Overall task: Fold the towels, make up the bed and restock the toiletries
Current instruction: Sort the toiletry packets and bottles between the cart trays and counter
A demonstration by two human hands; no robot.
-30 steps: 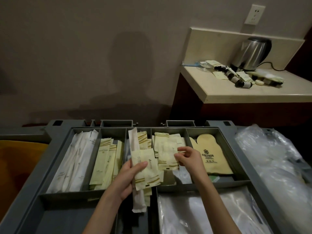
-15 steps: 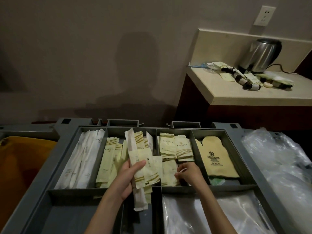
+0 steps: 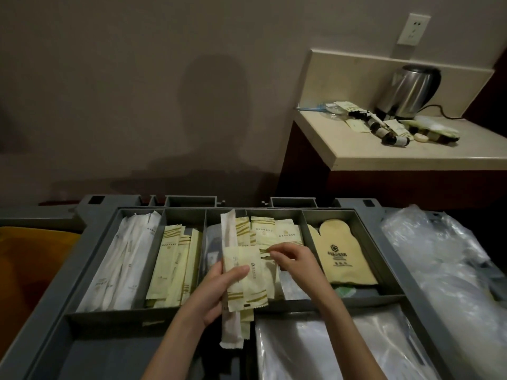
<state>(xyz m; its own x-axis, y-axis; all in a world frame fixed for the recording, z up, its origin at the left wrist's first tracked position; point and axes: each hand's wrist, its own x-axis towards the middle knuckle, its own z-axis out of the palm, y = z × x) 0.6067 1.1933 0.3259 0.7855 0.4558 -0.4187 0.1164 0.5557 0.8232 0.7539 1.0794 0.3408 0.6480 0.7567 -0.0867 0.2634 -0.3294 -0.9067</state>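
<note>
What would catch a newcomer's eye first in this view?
Probably the left hand gripping a fan of pale sachets over the grey cart tray, at centre, while the right hand pinches another sachet beside it. Next, the steel kettle on the counter, upper right.

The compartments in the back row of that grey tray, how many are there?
5, left to right: white sachets; pale yellow sachets; a middle one partly hidden by held packets; more yellow packets; the tan mitt.
</note>
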